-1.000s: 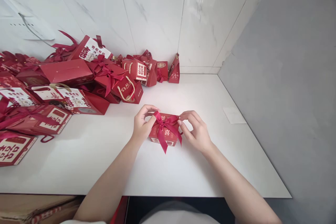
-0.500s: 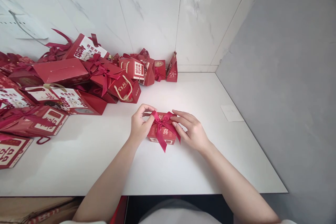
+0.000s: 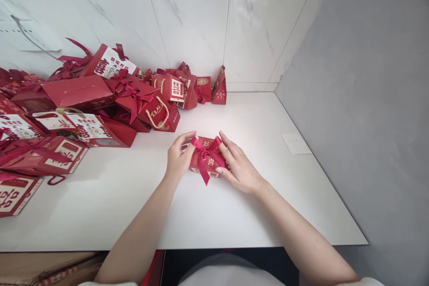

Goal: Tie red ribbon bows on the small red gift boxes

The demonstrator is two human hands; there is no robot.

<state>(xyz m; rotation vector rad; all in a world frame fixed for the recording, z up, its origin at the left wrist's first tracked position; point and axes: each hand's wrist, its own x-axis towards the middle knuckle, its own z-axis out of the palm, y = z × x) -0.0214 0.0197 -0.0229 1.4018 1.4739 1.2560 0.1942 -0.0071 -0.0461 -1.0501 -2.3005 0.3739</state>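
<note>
A small red gift box (image 3: 198, 161) with gold and white lettering sits on the white table between my hands. A magenta ribbon (image 3: 203, 163) is tied in a bow over its top, one tail hanging down the front. My left hand (image 3: 178, 155) grips the left side, its thumb near the left bow loop and its fingers curled behind. Along the right side lies my right hand (image 3: 241, 167), fingers reaching to the back corner and thumb at the front right. It covers part of the right ribbon tail.
Many red gift boxes (image 3: 78, 94) with ribbons and rope handles are piled on the left of the white table (image 3: 234, 219). One small red box (image 3: 220, 89) stands by the tiled wall. A white paper square (image 3: 296, 144) lies at the right. Cardboard (image 3: 43, 268) shows below the front edge.
The gift box has shifted slightly away from me and turned a little. My right fingers have moved off the bow and straightened along the box's right side, with the thumb lower.
</note>
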